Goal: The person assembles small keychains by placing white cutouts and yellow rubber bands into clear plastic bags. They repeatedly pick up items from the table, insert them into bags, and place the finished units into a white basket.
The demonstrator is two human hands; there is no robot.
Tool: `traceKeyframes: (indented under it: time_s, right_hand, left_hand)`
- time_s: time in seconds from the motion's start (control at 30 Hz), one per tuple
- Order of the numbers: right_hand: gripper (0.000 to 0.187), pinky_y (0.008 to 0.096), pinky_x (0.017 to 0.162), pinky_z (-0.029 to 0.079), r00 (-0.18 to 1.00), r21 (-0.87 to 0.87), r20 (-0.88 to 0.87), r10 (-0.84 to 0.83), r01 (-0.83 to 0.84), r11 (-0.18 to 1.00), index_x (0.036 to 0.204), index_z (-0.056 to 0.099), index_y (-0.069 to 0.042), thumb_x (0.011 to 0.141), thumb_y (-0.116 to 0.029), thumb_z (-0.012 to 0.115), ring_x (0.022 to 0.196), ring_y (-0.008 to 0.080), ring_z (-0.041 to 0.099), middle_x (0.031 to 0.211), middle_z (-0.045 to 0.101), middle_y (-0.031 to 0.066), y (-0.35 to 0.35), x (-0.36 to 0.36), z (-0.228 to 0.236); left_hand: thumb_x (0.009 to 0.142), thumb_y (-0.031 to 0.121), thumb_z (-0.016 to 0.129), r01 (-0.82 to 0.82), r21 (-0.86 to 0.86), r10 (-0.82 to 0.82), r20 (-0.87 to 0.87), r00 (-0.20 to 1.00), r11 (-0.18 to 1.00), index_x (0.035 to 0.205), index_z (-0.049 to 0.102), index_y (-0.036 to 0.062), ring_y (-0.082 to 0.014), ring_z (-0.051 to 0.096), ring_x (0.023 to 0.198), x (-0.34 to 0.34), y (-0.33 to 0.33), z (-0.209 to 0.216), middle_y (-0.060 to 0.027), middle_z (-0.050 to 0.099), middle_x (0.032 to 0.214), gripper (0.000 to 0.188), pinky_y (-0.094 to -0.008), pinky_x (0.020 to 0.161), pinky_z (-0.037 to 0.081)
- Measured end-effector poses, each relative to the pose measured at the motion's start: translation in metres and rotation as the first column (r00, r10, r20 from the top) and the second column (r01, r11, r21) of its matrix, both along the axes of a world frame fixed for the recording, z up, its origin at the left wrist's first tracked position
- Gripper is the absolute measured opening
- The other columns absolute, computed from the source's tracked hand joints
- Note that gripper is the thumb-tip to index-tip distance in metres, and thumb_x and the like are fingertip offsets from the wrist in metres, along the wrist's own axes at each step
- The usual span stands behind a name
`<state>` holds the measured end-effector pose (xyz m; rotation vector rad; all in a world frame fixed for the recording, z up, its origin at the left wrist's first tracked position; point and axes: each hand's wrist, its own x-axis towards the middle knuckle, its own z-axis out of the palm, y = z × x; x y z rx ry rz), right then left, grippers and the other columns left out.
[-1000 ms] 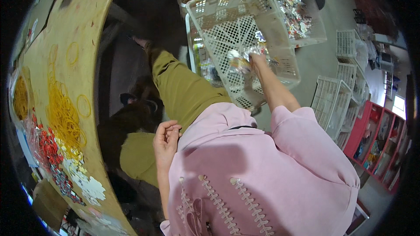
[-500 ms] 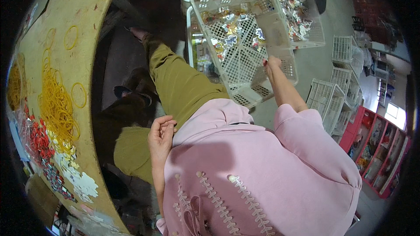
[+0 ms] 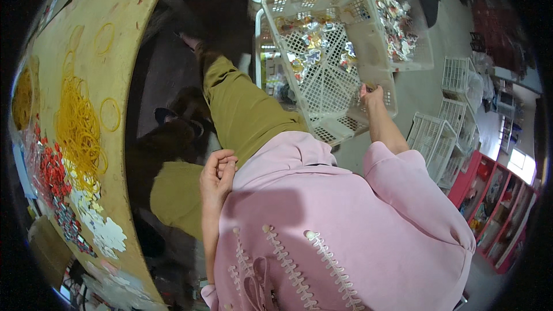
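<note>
My right hand (image 3: 372,95) is over the right side of a whitish plastic crate (image 3: 302,101) with a lattice bottom. Its thumb and fingers are parted, and I make out nothing held between them. Several small packets (image 3: 314,46) with colourful cut-out pieces lie in the crate, mostly towards its far half. My left hand (image 3: 218,174) rests beside my waist, near my olive trousers (image 3: 242,98). Its fingers curl loosely inward, with nothing visible in them.
On the left, a yellowish table (image 3: 129,6) bears a heap of yellow rubber bands (image 3: 80,126), red pieces (image 3: 52,167) and white pieces (image 3: 103,230). Behind the crate, another crate (image 3: 423,40) holds cut-outs. White baskets (image 3: 429,144) and a red shelf (image 3: 489,207) stand at right.
My right hand's thumb and fingers have parted more, and it sits slightly lower and farther right. The whole view has shifted slightly. My left hand stays by my waist.
</note>
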<state>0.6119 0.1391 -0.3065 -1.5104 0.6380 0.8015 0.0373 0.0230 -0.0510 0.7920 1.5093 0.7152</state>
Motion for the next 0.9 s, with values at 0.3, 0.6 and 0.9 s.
traceKeyframes:
  time_s: [0.3,0.6,0.9]
  right_hand:
    - [0.023,0.0305,0.043,0.041,0.947,-0.030,0.088,0.308,-0.307,0.951,0.077,0.053,-0.005,0.091,-0.022,0.049,0.054,0.0194,0.057,0.063,0.055,0.0094,0.022,-0.001,-0.025]
    - [0.014,0.0298,0.051,0.047,0.616,-0.049,0.438,0.654,-0.710,0.702,0.083,0.060,-0.006,0.092,-0.017,0.060,0.058,0.0152,0.056,0.071,0.060,0.0054,0.072,-0.052,0.025]
    - [0.055,0.0437,0.108,0.041,-0.859,-0.912,0.248,0.449,-0.363,-0.191,0.136,0.056,-0.016,0.083,-0.005,0.062,0.133,0.0324,0.046,0.147,0.047,0.0097,0.182,-0.208,0.046]
  left_hand:
    - [0.093,0.004,0.060,-0.025,0.041,0.023,0.048,0.999,0.999,0.112,0.063,0.0002,-0.0057,0.060,0.078,0.001,-0.002,-0.006,-0.0056,0.069,0.096,0.020,-0.0207,0.071,0.050]
    - [0.093,0.005,0.060,-0.051,-0.027,0.052,0.024,0.998,0.998,0.113,0.062,-0.0006,-0.0057,0.057,0.077,0.005,0.004,0.003,-0.0036,0.067,0.095,0.021,-0.0210,0.071,0.049]
    - [0.093,0.008,0.061,0.025,-0.063,-0.029,-0.073,0.997,0.998,0.114,0.062,0.0000,-0.0086,0.059,0.079,0.007,0.012,0.013,-0.0048,0.067,0.098,0.023,-0.0238,0.074,0.050]
